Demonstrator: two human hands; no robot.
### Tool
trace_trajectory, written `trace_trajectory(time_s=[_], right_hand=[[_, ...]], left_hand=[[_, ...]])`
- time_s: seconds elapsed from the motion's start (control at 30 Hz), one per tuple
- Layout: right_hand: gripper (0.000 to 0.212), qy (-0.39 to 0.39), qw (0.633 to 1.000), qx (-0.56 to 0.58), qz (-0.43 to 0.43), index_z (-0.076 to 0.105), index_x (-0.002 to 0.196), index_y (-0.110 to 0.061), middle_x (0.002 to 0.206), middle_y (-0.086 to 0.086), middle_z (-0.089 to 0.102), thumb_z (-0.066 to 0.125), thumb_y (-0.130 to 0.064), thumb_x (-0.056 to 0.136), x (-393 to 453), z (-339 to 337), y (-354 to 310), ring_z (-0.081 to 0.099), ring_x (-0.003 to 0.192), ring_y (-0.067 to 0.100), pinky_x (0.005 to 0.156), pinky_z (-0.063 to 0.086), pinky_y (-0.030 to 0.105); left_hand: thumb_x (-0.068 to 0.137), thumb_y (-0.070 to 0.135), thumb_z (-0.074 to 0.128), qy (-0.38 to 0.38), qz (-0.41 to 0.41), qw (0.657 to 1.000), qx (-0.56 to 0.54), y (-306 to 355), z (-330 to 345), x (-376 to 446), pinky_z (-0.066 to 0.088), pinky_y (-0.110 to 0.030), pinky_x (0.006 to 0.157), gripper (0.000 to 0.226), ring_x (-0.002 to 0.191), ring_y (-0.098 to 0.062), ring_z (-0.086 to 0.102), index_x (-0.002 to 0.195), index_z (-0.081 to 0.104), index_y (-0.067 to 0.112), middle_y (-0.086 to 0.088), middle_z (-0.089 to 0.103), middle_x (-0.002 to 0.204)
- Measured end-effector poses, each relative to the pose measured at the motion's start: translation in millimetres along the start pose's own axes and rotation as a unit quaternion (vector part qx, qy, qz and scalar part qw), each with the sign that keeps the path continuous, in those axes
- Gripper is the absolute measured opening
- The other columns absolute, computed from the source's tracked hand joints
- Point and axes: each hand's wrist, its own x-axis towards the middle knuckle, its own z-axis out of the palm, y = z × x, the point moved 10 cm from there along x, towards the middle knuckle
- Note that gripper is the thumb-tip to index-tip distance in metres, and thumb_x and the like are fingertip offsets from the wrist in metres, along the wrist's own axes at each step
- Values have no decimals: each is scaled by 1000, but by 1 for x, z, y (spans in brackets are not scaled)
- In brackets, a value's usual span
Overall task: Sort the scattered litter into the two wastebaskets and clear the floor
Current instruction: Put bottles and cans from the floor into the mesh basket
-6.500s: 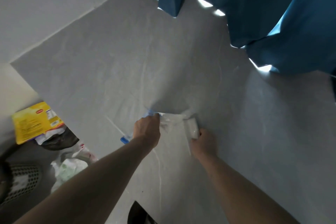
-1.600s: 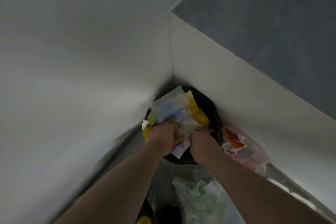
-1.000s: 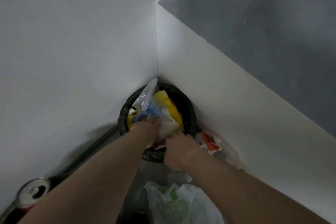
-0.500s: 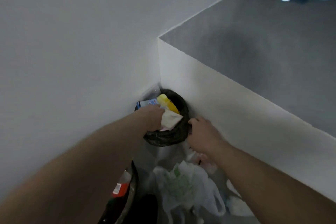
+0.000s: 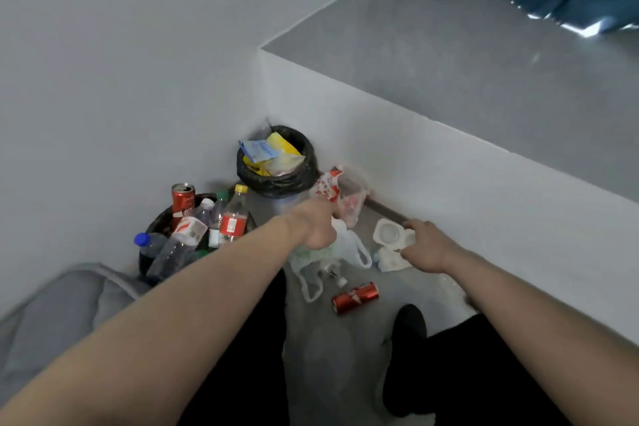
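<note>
Litter (image 5: 354,297) is strewn on the floor (image 5: 332,339) beside two wastebaskets (image 5: 276,180).
A white cup (image 5: 390,237) is touched by the right hand (image 5: 427,247); the left hand's (image 5: 316,225) grip cannot be told.

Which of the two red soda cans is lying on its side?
The red can on the floor, beside the white plastic bag, lies on its side. The other red can stands upright, opened top up, in the bottle-filled wastebasket.

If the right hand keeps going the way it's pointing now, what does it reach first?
The right hand points up-left at the white plastic cup lid on the floor; its fingertips look already at the rim, so that comes first. Contact is hard to judge from this one view.
</note>
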Motion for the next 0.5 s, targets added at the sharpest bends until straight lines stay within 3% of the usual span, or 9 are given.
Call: trace_trajectory(time_s=[0.07, 0.23, 0.3, 0.4, 0.5], right_hand=[[59, 38, 999, 32, -4, 53, 137, -20, 140, 10, 54, 61, -24, 79, -5, -10, 16, 57, 122, 29, 103, 47, 36], [59, -21, 999, 7, -34, 49, 141, -27, 147, 5, 48, 62, -21, 84, 10, 18, 24, 56, 124, 27, 96, 48, 35], [57, -43, 998, -18, -39, 47, 142, -28, 146, 5, 47, 60, -21, 87, 31, 26, 29, 56, 121, 28, 89, 47, 34], [63, -91, 995, -49, -13, 44, 146, -27, 149, 7, 45, 58, -22, 85, 66, 53, 52, 53, 127, 29, 101, 47, 39], [64, -122, 986, -111, -3, 45, 144, -34, 147, 4, 49, 58, -29, 83, 98, 85, 66, 50, 131, 26, 107, 43, 40]], left_hand=[[88, 17, 59, -8, -26, 1000, -9, -10, 36, -2, 40, -28, 109, 49, 137, -24, 48, 137, 57, 21, -3, 50, 146], [88, 27, 48, -207, -79, 975, 34, -26, 154, 1, 49, -43, 103, 38, 117, -32, 58, 119, 65, 16, -12, 59, 133], [90, 30, 49, -187, -74, 980, 1, -24, 154, 27, 49, -40, 104, 37, 116, -28, 59, 119, 67, 17, -6, 62, 132], [91, 31, 55, -134, -97, 986, -20, -38, 157, 66, 48, -35, 103, 37, 121, -26, 58, 126, 63, 22, -3, 60, 131], [90, 34, 50, -178, -111, 978, 20, -68, 204, 82, 45, -34, 106, 39, 129, -24, 51, 125, 62, 25, -5, 54, 141]])
